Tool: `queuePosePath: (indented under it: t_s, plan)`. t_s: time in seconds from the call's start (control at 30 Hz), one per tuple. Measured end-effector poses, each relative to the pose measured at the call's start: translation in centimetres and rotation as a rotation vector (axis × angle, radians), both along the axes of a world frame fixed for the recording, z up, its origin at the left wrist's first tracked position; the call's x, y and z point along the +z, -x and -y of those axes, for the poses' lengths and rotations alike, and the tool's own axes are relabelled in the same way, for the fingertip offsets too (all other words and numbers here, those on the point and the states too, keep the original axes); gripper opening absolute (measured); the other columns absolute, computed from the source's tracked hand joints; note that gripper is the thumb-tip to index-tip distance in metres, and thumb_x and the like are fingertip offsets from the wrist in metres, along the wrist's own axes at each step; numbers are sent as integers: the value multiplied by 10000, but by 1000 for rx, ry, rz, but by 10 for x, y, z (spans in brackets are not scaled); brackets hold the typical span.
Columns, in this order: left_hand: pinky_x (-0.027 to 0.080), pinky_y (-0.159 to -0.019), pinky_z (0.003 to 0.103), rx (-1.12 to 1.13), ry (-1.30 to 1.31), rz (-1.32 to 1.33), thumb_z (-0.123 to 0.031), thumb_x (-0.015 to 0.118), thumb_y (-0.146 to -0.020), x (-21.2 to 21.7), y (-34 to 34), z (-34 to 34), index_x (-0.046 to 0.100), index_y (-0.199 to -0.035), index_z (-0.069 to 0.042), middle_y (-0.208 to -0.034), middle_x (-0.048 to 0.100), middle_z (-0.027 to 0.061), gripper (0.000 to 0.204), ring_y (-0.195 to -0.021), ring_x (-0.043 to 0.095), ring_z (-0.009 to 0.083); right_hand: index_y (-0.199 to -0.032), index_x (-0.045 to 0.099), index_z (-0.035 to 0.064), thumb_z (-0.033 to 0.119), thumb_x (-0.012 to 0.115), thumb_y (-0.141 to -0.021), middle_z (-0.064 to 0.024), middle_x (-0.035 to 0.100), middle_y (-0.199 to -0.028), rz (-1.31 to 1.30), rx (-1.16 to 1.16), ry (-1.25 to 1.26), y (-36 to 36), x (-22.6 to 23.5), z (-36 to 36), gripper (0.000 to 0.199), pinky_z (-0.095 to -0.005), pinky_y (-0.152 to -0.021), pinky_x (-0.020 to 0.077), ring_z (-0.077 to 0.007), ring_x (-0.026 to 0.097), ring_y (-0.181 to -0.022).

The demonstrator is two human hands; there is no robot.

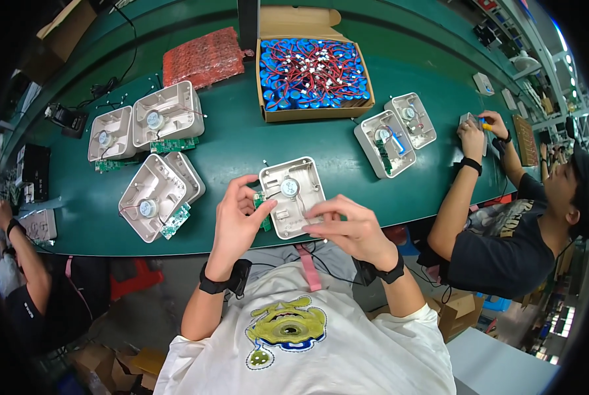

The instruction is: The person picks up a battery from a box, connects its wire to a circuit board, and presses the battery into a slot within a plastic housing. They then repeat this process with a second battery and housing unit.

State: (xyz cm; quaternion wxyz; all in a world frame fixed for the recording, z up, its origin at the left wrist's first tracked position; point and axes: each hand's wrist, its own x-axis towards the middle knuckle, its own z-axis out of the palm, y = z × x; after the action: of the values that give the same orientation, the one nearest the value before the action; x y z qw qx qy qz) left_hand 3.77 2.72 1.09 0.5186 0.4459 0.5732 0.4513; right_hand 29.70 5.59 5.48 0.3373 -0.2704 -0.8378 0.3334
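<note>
In front of me, at the table's near edge, lies an open white plastic housing (311, 172) with a round speaker (289, 188) and thin wires inside. My left hand (237, 214) grips its left side, thumb toward the inner edge. A green circuit board (263, 212) pokes out beside that thumb. Over the lower right corner of the housing is my right hand (352, 229), thumb and fingers closed together near the wires. What those fingertips hold, if anything, is too small to make out.
More open housings (151, 191) with boards stand to the left. Two housing parts (388, 141) sit right, one holding a blue battery. A cardboard box (317, 114) of blue wired batteries and red bubble wrap (202, 58) lie behind. At right, a co-worker's hands (474, 138) handle another part.
</note>
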Motion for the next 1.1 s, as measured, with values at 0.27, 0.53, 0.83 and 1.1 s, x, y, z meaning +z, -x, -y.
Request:
queuePosePath:
  t_s: [0.27, 0.53, 0.83, 1.1]
  plan:
    - [510, -613, 234, 94, -26, -67, -34, 850, -900, -6, -5, 3, 620, -1159, 30, -859, 702, 48, 352, -719, 630, 60, -1198, 715, -91, -69, 621, -1014, -199, 778, -972, -506, -222, 849, 40, 34, -16, 208, -310, -639, 623, -219, 768, -784]
    - [509, -653, 216, 59, -35, -81, -28, 805, -952, 2, -5, 3, 652, -1120, 30, -903, 715, 36, 235, -797, 657, 61, -1165, 694, -99, -60, 619, -1026, -254, 772, -1003, -538, -214, 845, 40, 22, -30, 163, -347, -647, 652, -274, 783, -774]
    - [573, -760, 253, 55, -100, -48, 10, 737, -989, -3, -6, 6, 663, -1175, 45, -962, 729, 60, 204, -863, 690, 93, -1056, 724, -105, -36, 679, -1004, -218, 782, -960, -340, -159, 907, 52, 32, -27, 98, -325, -614, 641, -239, 787, -772]
    - [579, -779, 266, 101, -145, -65, 34, 724, -984, -1, -11, 10, 672, -1161, 52, -1054, 708, 76, 185, -919, 689, 110, -914, 760, -38, 29, 762, -919, -79, 742, -705, 240, -373, 601, 76, 16, -26, 67, -268, -533, 511, -100, 677, -575]
